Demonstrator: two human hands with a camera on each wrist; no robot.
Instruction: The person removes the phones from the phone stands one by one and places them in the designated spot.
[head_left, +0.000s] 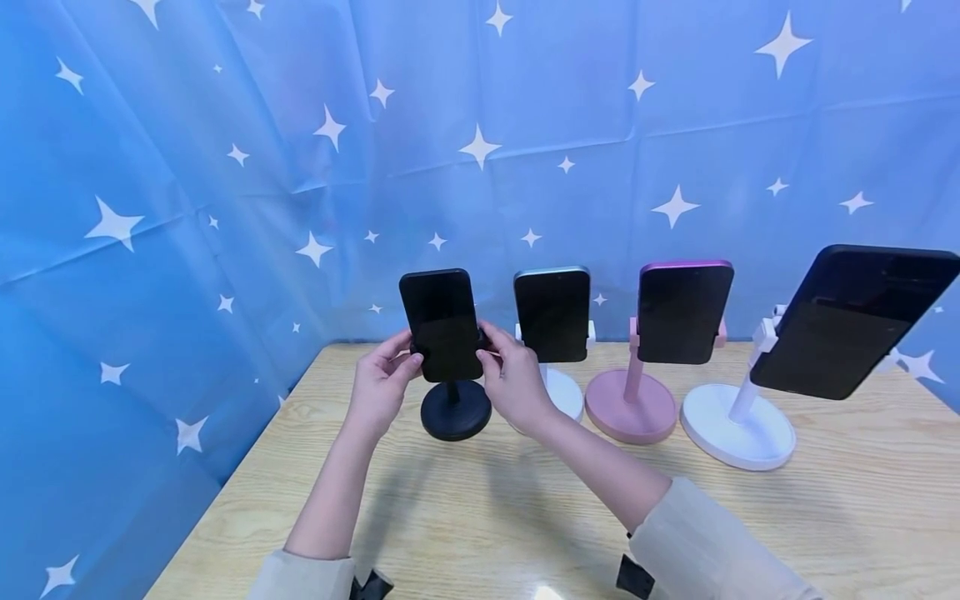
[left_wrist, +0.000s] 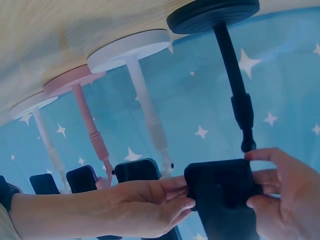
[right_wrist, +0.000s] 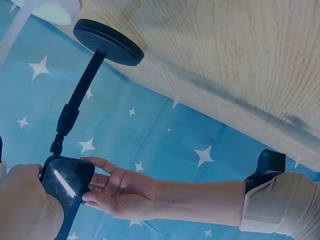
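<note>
Pale sleeves (head_left: 708, 537) lie nearest in the head view. Beyond them the left hand (head_left: 381, 383) and right hand (head_left: 517, 379) pinch opposite sides of a black phone (head_left: 442, 325), thumbs in front. It sits atop a black stand (head_left: 455, 412), left of three other phones (head_left: 555, 317); its long axis is near upright, top leaning slightly left, plain dark screen facing the camera.

Through the left wrist view, which is inverted, the phone runs down out of frame, rounded corners toward the stand; both hands' fingers clamp its sides.

Through the right wrist view it slants, glossy, with a bright streak across its screen. The left hand's fingers grip one edge; the right's fingertips are hidden, so their state cannot be told there.
</note>
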